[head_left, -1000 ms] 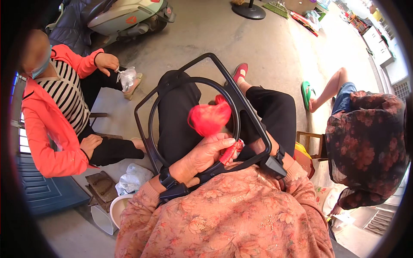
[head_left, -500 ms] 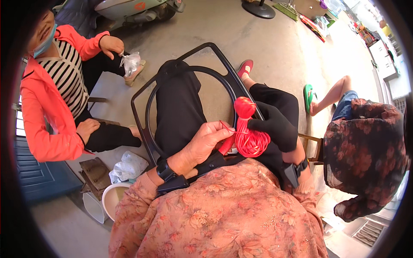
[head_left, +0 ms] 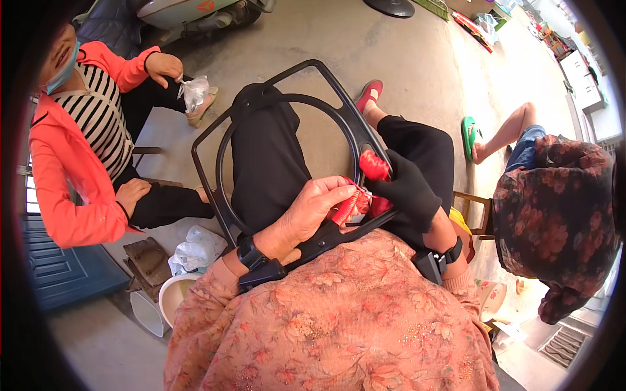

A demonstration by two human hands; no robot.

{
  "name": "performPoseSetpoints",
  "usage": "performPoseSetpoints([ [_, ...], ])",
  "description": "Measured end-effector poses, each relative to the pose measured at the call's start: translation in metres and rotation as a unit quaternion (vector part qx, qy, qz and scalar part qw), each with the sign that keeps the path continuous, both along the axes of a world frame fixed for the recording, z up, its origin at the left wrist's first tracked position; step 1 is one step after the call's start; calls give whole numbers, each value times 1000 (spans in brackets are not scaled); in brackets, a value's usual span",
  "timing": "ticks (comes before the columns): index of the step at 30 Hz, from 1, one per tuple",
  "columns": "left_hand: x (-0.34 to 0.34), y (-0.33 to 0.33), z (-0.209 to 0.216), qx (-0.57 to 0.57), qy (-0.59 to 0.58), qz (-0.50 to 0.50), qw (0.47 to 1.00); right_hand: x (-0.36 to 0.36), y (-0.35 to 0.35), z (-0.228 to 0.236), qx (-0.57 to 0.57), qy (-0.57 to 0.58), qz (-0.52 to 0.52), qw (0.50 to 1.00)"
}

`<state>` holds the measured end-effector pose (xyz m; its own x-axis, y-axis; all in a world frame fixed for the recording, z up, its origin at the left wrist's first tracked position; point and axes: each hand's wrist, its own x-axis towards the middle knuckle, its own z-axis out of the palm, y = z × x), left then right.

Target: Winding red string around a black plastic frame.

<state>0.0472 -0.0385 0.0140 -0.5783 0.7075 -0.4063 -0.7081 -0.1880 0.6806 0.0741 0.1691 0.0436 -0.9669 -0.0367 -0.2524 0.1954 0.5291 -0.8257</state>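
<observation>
Across my lap rests a black frame (head_left: 353, 117) with rounded corners and a ring inside it. Shiny red cord is bunched into a skein (head_left: 373, 165), and my right hand (head_left: 409, 195), in a black glove, is closed around it; much of the skein is hidden behind the glove. My bare left hand (head_left: 313, 207) pinches red cord close to the skein, thumb against fingers. Just beneath the left fingertips, tight red cord wrapping (head_left: 344, 211) covers a short stretch of the frame. Exactly how the cord passes between the hands is hard to make out.
At left sits a person in a coral jacket (head_left: 62, 189), holding a clear plastic bag (head_left: 194, 93). A white bucket (head_left: 173, 296) and a white bag (head_left: 197, 250) stand by my left elbow. Someone in dark floral clothing (head_left: 554, 208) is at right, near a wooden chair (head_left: 481, 207).
My right hand has turned over the skein, and its lower loops, plainly seen before, are now mostly covered. My left hand has moved slightly up, closer to the right. The frame has shifted slightly left.
</observation>
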Motion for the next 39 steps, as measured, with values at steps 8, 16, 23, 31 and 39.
performPoseSetpoints([
  [8,0,-3,1,38,-35,-24,998,54,20,-44,-557,-98,-218,795],
  [16,7,-7,2,6,37,-43,998,74,45,-44,-597,100,-316,730],
  [23,5,-5,3,21,37,-32,999,120,68,-36,-761,83,-203,610],
  [31,4,-3,11,9,3,-62,998,132,76,-52,-683,63,-293,666],
  [39,4,0,8,-62,142,-51,987,139,82,-61,-668,43,-298,681],
])
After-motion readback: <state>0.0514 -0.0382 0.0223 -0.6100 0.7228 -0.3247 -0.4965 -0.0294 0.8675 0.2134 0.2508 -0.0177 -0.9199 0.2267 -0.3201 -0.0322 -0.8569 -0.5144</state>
